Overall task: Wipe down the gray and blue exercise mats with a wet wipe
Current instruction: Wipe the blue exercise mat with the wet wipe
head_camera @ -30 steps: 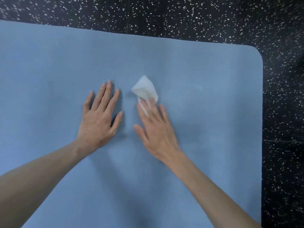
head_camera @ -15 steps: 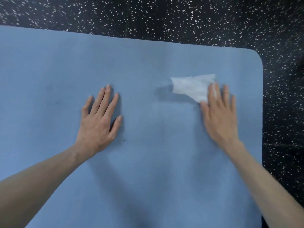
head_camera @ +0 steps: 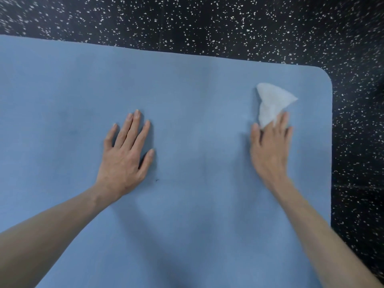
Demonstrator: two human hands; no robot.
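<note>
**Wipe pressed flat near the mat's far right corner**

Right hand: fingers straight, pressing the white wet wipe onto the blue mat, near its rounded far right corner. Left hand: flat, fingers spread, palm down mid-mat, holding nothing. Beyond the mat's edges, black speckled floor.

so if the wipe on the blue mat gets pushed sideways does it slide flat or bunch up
The wet wipe probably bunches: it is already crumpled into a peaked fold, so it looks limp, not stiff. Only the right hand fingertips pin its lower edge, so the free part likely drags and folds. It seems light; the blue mat shows no dent.
</note>
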